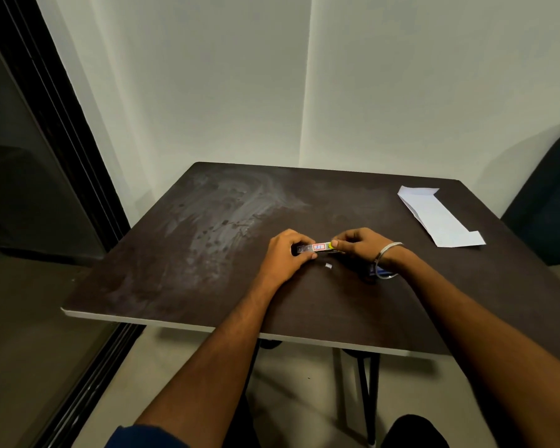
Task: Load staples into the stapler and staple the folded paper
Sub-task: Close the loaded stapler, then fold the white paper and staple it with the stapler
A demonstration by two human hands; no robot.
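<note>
A: While both hands sit mid-table, the left hand (288,253) curls round the dark end of a small staple box (317,247); the right hand (359,245) pinches its yellow end between thumb and fingertip. Fingers bent close on both sides, no slack showing.

B: Stapler?

A: Something dark and blue (378,270) lies under the right wrist, mostly hidden by it and the bangle (388,260). Likely the stapler; can't confirm.

B: Loose bits?

A: One small pale piece (328,266) on the table (181,279), just nearside of the fingertips. Could be a staple strip. Too small to tell.

B: Paper?

A: Folded paper (437,215) well off beyond the right hand, near the far right corner. Untouched.

B: Risks?

A: My read: if the box is pulled open sharply, strips may spill and break up, since the grip is only at its two ends. The right wrist could also nudge the thing beneath it toward the near edge. The loose piece could get swept off by either forearm.

B: Room?

A: Wide bare surface left of the left fingers, and beyond both hands to the far edge. Near edge lies behind the wrists, forearms crossing it. To the right, open stretch until the paper. Chair (550,202) past the right edge.
</note>
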